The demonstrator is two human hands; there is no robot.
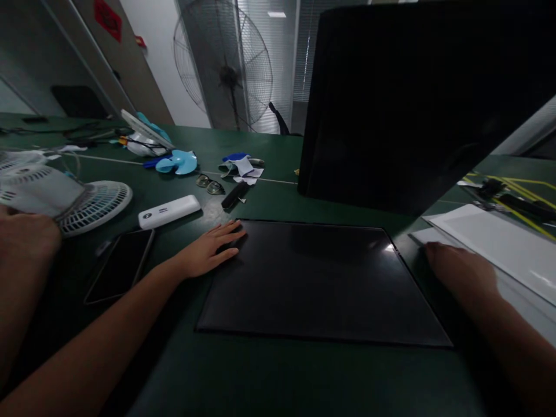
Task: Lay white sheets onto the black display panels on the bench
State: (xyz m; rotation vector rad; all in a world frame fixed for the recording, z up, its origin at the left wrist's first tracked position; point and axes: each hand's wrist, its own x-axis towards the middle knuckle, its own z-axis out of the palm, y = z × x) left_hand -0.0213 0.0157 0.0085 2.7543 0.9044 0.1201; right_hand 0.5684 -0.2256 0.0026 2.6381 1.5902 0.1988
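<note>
A flat dark rectangular panel [321, 284] with a thin black edge lies on the green tabletop in front of me. My left hand [212, 249] rests palm down at its upper left corner, fingers stretched out and lying on the surface. To the right of the panel, my right hand [460, 269] is closed at the near-left edge of a thin white sheet [417, 234]; its fingertips are partly hidden and dim. Another white flat board [499, 237] lies over that sheet. Behind the dark panel, a large black panel [399, 110] stands upright.
Another person's hand [30, 234] is by a white fan [95, 202] at the left. Near it are a phone [121, 266], a white power bank [169, 211], glasses [209, 184], a black object [235, 196] and blue fan blades [178, 163]. A large fan [228, 75] stands behind the table [278, 382].
</note>
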